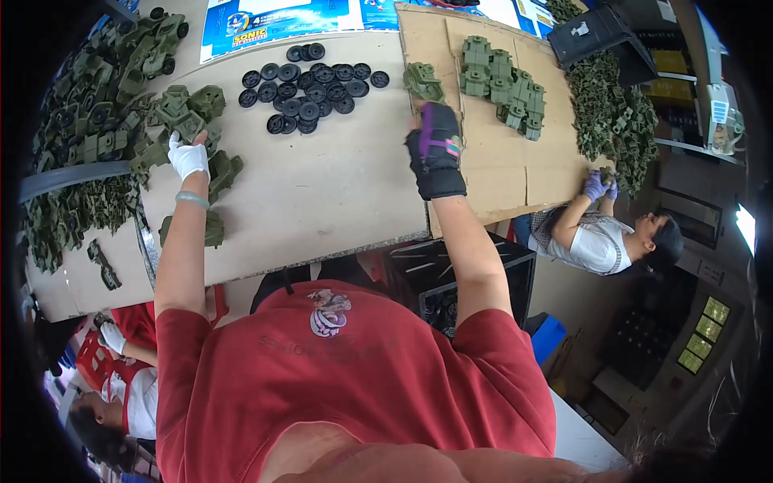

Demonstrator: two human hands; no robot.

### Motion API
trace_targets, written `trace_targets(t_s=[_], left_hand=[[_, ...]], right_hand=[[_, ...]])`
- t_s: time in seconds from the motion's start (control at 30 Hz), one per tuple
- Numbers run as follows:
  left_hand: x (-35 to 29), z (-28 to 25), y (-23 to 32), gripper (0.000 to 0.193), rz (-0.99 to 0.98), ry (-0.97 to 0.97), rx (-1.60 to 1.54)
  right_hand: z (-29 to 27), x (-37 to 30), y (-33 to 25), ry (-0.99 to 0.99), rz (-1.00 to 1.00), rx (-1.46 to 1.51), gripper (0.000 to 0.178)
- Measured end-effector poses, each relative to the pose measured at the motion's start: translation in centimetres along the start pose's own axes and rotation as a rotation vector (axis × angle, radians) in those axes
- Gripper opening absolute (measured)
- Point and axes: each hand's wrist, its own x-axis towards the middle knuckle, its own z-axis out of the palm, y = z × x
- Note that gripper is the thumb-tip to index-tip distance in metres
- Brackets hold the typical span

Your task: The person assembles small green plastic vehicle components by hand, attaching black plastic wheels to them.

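Note:
My left hand point(190, 158), in a white glove, reaches into a group of olive-green toy vehicle bodies on the table's left. Its thumb and finger sit on either side of one toy vehicle body point(183, 122). My right hand point(437, 149), in a black and purple fingerless glove, is at the cardboard's left edge. Just beyond it lies another green toy vehicle body point(423, 80); the glove hides most of the fingers, so I cannot see whether they grip it. Between my hands, farther back, is a cluster of loose black toy wheels point(310, 88).
Joined rows of green vehicle bodies point(503, 84) lie on the cardboard sheet point(491, 177). Heaps of green parts point(616, 109) and a tipped black bin point(600, 44) are at right. More green toys point(105, 105) pile up at left. Co-workers handle parts at both sides. A black crate point(459, 270) stands below the table.

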Motion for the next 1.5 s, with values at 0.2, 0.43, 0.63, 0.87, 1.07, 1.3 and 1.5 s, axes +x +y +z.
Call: trace_targets(t_s=[0.2, 0.43, 0.63, 0.87, 1.07, 1.3, 1.5], left_hand=[[-12.0, -5.2, 3.9, 0.075, 0.468, -0.125, -0.194], [-27.4, -3.4, 3.1, 0.087, 0.728, -0.555, 0.192], [-28.5, -2.5, 4.9, 0.078, 0.787, -0.699, 0.344], [-28.0, -1.6, 5.6, 0.074, 1.057, -0.685, 0.604], [-27.7, -0.4, 4.8, 0.066, 1.277, -0.563, 0.609], [-20.6, 0.9, 3.4, 0.078, 0.296, -1.477, 0.221], [-22.1, 0.5, 2.6, 0.082, 0.872, -0.997, 0.192]], right_hand=[[5.9, 0.4, -4.2, -0.252, -0.004, 0.077, 0.031], [10.5, 2.4, -7.8, -0.155, 0.147, 0.082, 0.035], [7.9, -0.5, -5.5, -0.134, 0.055, 0.23, 0.024], [2.5, -10.3, -2.0, -0.527, 0.286, 0.355, 0.04], [2.0, -11.2, -2.3, -0.511, 0.047, 0.116, 0.035], [0.8, -11.3, -2.1, -0.65, 0.008, 0.034, 0.049], [0.9, -12.7, -2.6, -0.543, 0.234, 0.49, 0.049]])
